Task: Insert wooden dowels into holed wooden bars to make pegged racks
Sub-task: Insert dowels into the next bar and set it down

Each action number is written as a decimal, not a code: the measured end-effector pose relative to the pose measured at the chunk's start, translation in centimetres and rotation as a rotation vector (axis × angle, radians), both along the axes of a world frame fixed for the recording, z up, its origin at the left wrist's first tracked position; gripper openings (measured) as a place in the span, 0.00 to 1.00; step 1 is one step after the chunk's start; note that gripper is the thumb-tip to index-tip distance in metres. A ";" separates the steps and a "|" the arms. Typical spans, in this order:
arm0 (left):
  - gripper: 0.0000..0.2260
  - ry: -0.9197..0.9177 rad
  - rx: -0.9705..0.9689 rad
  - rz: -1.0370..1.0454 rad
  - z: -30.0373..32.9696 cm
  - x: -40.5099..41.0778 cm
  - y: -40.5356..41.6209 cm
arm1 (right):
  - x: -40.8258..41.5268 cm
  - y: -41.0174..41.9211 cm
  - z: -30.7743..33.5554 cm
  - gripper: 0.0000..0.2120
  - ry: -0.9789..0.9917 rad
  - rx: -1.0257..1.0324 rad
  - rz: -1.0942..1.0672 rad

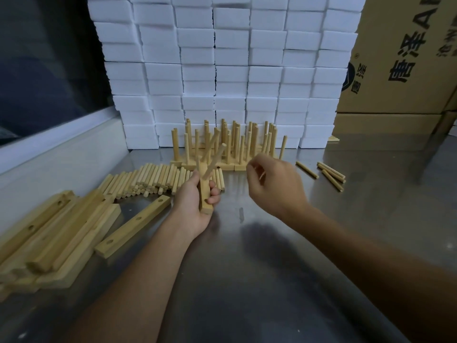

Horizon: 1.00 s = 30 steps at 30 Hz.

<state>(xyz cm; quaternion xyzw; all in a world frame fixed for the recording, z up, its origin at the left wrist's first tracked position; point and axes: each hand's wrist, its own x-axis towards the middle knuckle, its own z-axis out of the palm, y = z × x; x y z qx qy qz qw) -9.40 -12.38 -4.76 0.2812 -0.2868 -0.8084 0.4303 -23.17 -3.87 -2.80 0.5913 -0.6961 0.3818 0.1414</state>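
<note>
Between hands (197, 194) (274, 184), perhaps bare table (247, 268).

At one o'clock, the brown corrugated cardboard carton (405, 70) bears sideways black print: Chinese characters "唐泽", Latin "A" plus a cut-off letter, and a partly legible round logo.

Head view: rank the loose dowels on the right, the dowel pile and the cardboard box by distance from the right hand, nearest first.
From the right hand:
1. Loose dowels, just to its right on the table.
2. Dowel pile, left, past the left hand.
3. Cardboard box, far back right.
</note>
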 end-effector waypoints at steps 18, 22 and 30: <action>0.16 0.031 0.011 -0.009 -0.1 0.2 -0.1 | 0.8 -7.0 -1.7 0.09 -0.010 0.420 0.025; 0.15 0.031 0.007 -0.012 0.0 0.3 0.0 | 1.1 -7.3 -1.2 0.07 0.058 0.475 0.022; 0.15 0.027 -0.011 -0.013 0.1 0.4 0.2 | -0.1 -7.2 -1.3 0.16 -0.002 0.505 -0.189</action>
